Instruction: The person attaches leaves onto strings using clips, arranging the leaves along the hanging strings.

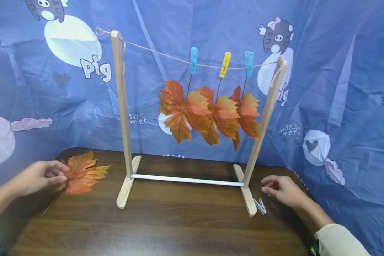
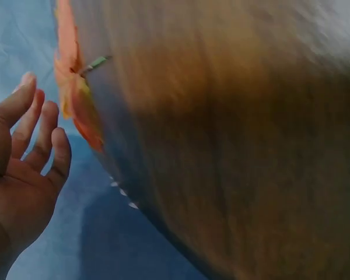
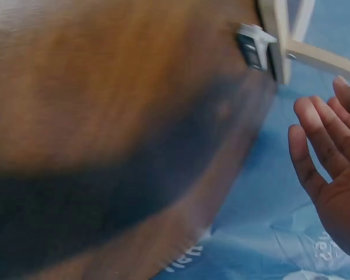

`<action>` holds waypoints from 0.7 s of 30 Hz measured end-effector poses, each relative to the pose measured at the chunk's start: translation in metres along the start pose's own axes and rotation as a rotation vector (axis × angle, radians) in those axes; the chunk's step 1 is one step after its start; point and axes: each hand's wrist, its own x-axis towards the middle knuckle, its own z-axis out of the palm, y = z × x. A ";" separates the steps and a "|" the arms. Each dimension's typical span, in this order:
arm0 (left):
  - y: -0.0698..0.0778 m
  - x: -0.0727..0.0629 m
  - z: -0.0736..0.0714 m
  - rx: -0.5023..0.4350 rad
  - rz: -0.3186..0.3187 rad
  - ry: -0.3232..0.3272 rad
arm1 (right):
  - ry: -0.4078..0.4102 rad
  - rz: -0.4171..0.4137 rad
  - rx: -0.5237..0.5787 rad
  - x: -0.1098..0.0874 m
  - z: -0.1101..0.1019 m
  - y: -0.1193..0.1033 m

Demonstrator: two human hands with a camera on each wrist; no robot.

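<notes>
My left hand (image 1: 43,177) hovers beside an orange artificial maple leaf (image 1: 81,172) on the table's left side; in the left wrist view its loosely bent fingers (image 2: 45,137) stand apart from the leaf (image 2: 76,87). To the right of the wooden rack (image 1: 121,106), my right hand (image 1: 284,190) is held above the table with relaxed fingers and nothing in them. Just below it a pale clothespin (image 1: 260,206) lies by the rack's right foot; the right wrist view also shows this clothespin (image 3: 255,45). A string (image 1: 160,53) spans the rack's two posts.
Three maple leaves hang from the string by their stems, clipped by a blue clothespin (image 1: 194,60), a yellow clothespin (image 1: 224,64) and another blue clothespin (image 1: 249,64). A white crossbar (image 1: 187,180) joins the feet on the brown table (image 1: 179,227). Blue printed cloth (image 1: 211,21) stands behind.
</notes>
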 end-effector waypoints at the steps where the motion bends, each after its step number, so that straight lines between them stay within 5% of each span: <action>1: -0.004 -0.002 0.001 -0.012 0.011 -0.020 | -0.010 -0.006 -0.005 -0.001 0.003 0.001; 10: -0.029 -0.015 0.001 -0.061 0.112 -0.158 | -0.099 -0.009 -0.022 -0.008 0.022 0.010; 21: -0.025 -0.013 0.008 -0.105 0.121 -0.209 | -0.137 -0.010 0.012 -0.013 0.031 0.013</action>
